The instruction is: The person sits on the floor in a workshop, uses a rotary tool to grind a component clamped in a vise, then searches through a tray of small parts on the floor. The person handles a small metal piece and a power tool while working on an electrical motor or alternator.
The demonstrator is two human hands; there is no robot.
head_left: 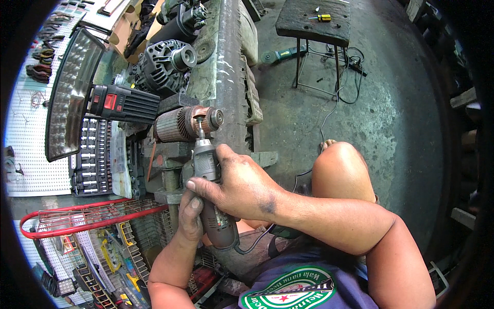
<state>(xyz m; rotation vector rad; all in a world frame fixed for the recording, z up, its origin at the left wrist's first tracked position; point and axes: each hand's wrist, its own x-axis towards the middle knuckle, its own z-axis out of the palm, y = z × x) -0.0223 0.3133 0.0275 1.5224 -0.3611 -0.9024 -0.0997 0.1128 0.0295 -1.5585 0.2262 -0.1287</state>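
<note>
Both my hands hold a grey rotary tool (220,230), its narrow nose pointing away from me. My right hand (247,180) wraps its upper body from the right, thumb laid across it. On the left side, my left hand (191,219) steadies the casing with its thumb upright; its other fingers are mostly hidden behind the tool. The tool's bit touches or nearly touches the copper end of a motor armature (172,126). That armature lies on its side at a bench vise (172,154), its shaft end toward the right. A cord leaves the tool's rear.
An alternator (163,64) sits on the bench beyond the armature. Left of it stands a work light (74,98), with a socket set (91,159) below. A red-rimmed wire basket (92,219) holds tools nearby. On the floor are a wooden stool (314,26), an angle grinder (280,54) and cords.
</note>
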